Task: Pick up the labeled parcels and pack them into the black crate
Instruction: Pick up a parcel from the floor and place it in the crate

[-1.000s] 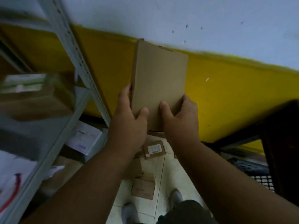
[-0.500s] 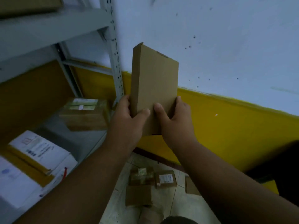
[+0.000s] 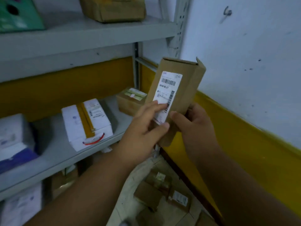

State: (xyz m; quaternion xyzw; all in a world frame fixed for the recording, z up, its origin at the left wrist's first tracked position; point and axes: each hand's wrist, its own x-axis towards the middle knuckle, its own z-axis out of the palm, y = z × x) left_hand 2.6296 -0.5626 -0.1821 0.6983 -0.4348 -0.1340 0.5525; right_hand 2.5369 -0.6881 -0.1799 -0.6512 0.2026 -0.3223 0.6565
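Observation:
A flat brown cardboard parcel (image 3: 182, 93) with a white barcode label (image 3: 169, 88) stands upright in front of me, label side toward the camera. My left hand (image 3: 143, 132) holds its lower left part, fingers lying across the bottom of the label. My right hand (image 3: 193, 126) grips its lower right edge, thumb on the front. The black crate is not in view.
A grey metal shelf rack (image 3: 81, 38) fills the left, holding a white taped box (image 3: 86, 123), a brown labeled box (image 3: 130, 100) and other parcels. Several small cardboard parcels (image 3: 162, 191) lie on the tiled floor below. A white and yellow wall (image 3: 244, 79) is on the right.
The parcel has been turned so its labeled face shows instead of the plain back. My view has swung left and up toward the shelves, and my left fingers now lie on the label.

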